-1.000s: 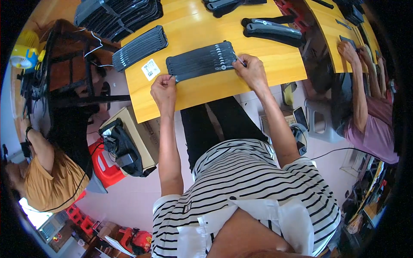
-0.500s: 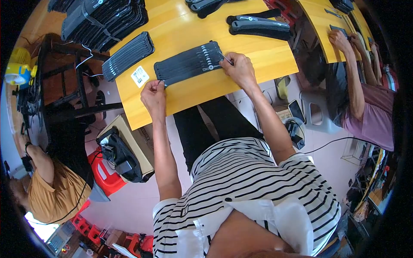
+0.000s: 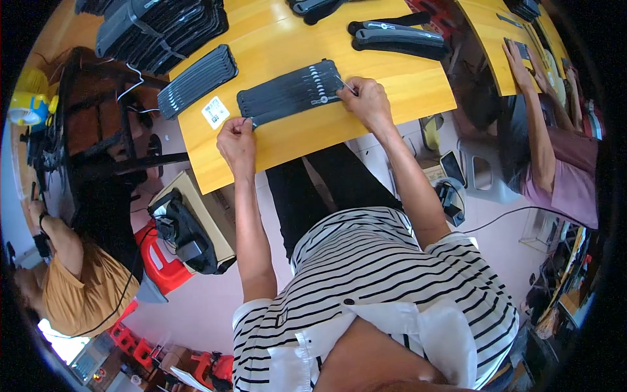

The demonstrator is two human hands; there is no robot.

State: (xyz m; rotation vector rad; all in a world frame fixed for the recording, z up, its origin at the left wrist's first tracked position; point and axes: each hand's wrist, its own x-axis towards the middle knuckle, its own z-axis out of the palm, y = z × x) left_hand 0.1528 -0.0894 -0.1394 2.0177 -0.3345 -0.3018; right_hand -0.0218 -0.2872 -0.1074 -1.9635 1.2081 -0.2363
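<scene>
A row of overlapping black straps (image 3: pixel 281 93) lies on the yellow table in front of me, with pale marks toward the right ends. My left hand (image 3: pixel 237 145) pinches the near left corner of the nearest strap between thumb and fingers. At the opposite end, my right hand (image 3: pixel 367 103) is closed around a thin metallic tool (image 3: pixel 345 83), whose tip points toward the strap ends. The tool's exact kind is too small to make out. Its rear part is hidden in my fingers.
Left of the straps lie a white label sheet (image 3: pixel 215 112) and another fanned set of black straps (image 3: pixel 198 81). Tied bundles of straps (image 3: pixel 153 32) are piled at the far left. More straps (image 3: pixel 398 40) lie far right. Co-workers sit at both sides, one at another table (image 3: pixel 486 49).
My hands keep almost the same places on the straps and tool. The whole view has shifted slightly. At the right table, a co-worker's hand has stretched out flatter.
</scene>
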